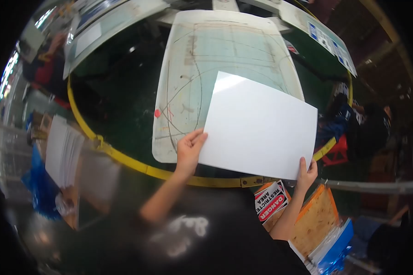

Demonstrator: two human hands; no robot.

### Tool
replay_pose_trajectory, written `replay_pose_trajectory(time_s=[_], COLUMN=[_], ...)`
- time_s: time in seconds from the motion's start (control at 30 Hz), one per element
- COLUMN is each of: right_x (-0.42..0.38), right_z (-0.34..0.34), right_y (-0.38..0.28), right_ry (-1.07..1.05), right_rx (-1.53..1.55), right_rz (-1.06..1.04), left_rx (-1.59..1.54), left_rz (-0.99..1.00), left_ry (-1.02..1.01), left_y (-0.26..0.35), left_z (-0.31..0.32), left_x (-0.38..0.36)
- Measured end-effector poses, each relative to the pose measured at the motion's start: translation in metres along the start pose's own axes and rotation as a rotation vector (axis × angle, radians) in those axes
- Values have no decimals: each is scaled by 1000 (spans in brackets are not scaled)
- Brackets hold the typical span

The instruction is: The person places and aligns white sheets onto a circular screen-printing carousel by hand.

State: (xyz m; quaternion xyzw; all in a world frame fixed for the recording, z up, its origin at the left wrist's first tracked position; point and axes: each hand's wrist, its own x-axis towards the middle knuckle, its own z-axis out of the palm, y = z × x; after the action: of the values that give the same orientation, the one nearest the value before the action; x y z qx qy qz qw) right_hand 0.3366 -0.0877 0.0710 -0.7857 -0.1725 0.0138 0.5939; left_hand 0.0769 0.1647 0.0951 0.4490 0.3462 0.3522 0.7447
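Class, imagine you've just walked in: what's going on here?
A person holds a white sheet in both hands: the left hand on its left edge, the right hand at its lower right corner. It overlaps a pale, marked board in view; whether they touch is unclear. A yellow rail curves between person and board.

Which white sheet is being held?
The sheet at centre, gripped at its edges by the left hand and right hand; the stacked white sheets at left are untouched.

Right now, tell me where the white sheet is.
In the head view, the white sheet is held between left hand and right hand, hiding the lower right of the pale board.
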Motion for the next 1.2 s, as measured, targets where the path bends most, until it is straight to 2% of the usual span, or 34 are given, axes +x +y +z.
replay_pose_trajectory(time_s=[0.03,0.07,0.13,0.17,0.2,0.27,0.37,0.67,0.77,1.2], right_x=[9,21,44,55,65,84,92,98,98,98], right_z=[17,24,55,67,77,95,124,155,157,163], right_y=[-3,-1,-1,1,1,-3,-12,-9,-5,7], right_ry=[1,-22,-14,-7,-42,-101,-133,-108,-122,-124], right_rx=[-68,-36,10,34,-48,-208,-324,-484,-479,-583], right_rz=[-61,-39,-138,-185,-168,-139,-222,-306,-305,-346], left_rx=[70,148,410,441,664,960,1257,1453,1447,1491], left_rz=[30,59,87,220,169,375,453,555,483,483], left_ry=[37,74,-7,-53,-76,-115,-125,30,50,195], left_y=[0,-3,8,-2,8,7,4,-5,-5,-5], left_z=[-7,-8,-27,-37,-47,-62,-83,-94,-96,-86], left_x=[12,18,41,58,69,95,127,150,146,137])
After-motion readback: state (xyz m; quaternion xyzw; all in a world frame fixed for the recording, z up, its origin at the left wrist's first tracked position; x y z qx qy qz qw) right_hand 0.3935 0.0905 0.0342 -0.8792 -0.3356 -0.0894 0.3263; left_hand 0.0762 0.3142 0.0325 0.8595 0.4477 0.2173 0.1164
